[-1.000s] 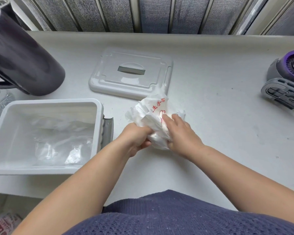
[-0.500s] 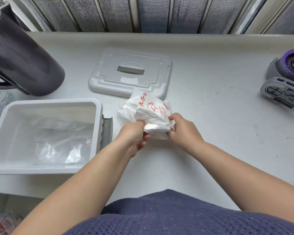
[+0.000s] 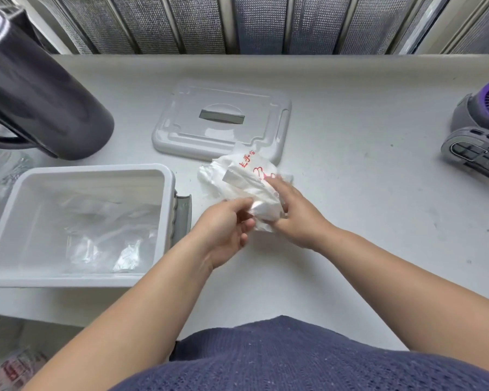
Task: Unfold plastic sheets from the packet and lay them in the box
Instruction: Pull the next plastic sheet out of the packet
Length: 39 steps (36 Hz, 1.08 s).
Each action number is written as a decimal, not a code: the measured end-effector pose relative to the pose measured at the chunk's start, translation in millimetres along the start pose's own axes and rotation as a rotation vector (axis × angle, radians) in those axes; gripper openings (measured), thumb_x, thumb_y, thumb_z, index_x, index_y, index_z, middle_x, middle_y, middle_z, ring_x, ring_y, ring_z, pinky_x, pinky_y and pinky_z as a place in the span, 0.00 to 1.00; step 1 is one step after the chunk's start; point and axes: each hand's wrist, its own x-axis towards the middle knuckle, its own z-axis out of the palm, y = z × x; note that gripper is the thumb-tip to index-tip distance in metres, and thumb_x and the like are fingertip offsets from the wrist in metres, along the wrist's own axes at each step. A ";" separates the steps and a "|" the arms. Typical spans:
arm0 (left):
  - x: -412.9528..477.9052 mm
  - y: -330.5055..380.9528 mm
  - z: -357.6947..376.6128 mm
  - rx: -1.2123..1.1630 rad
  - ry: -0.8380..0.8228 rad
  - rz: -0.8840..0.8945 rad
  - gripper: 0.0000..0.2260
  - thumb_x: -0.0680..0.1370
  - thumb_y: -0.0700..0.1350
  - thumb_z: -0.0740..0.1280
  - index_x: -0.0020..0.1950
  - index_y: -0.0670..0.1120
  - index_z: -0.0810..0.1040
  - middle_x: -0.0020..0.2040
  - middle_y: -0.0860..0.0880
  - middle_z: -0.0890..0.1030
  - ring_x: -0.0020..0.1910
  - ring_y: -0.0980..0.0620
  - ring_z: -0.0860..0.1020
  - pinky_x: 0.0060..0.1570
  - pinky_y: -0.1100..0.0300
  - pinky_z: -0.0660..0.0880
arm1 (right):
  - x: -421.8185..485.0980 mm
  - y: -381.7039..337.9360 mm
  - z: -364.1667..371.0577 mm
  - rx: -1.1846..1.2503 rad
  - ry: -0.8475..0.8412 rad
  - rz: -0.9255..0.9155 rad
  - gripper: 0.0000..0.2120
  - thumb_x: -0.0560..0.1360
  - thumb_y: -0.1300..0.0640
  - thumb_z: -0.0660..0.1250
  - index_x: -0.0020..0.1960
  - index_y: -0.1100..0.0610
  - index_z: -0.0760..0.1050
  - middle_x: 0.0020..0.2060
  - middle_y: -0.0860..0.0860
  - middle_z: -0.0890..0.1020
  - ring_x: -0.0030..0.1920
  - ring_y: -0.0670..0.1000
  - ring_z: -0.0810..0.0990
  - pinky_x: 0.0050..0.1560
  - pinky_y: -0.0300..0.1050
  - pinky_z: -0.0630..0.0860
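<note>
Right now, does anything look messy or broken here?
Nothing looks spilled or broken. The packet is crumpled, gripped by the left hand and right hand; in this view its far edge covers a corner of the lid. The lid lies off the box, where clear sheets sit wrinkled.

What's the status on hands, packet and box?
Left hand pinches near end of the packet, right hand grips it. Open box, clear sheets inside. Nothing blocks the box; lid lies beyond the packet.
</note>
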 end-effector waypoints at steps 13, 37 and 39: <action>-0.4 -11.4 7.4 0.248 0.291 0.337 0.11 0.75 0.47 0.71 0.39 0.43 0.73 0.35 0.47 0.81 0.36 0.53 0.82 0.41 0.60 0.80 | 0.1 -4.5 0.0 -0.233 0.153 0.005 0.14 0.73 0.60 0.64 0.59 0.56 0.73 0.47 0.51 0.71 0.50 0.52 0.71 0.40 0.39 0.61; 17.8 -9.9 -7.9 0.257 0.135 0.260 0.06 0.80 0.40 0.65 0.43 0.44 0.74 0.37 0.48 0.76 0.27 0.59 0.76 0.33 0.68 0.77 | 0.1 -0.9 -23.6 -0.301 0.286 0.276 0.22 0.73 0.66 0.55 0.66 0.56 0.70 0.56 0.60 0.71 0.54 0.62 0.74 0.47 0.43 0.66; 17.5 -9.1 -11.6 0.301 0.091 0.194 0.04 0.79 0.39 0.65 0.45 0.43 0.74 0.40 0.46 0.77 0.32 0.55 0.76 0.31 0.68 0.76 | 0.8 -2.1 -24.3 -0.307 0.259 0.300 0.22 0.73 0.62 0.62 0.67 0.54 0.67 0.58 0.59 0.70 0.54 0.61 0.74 0.50 0.45 0.69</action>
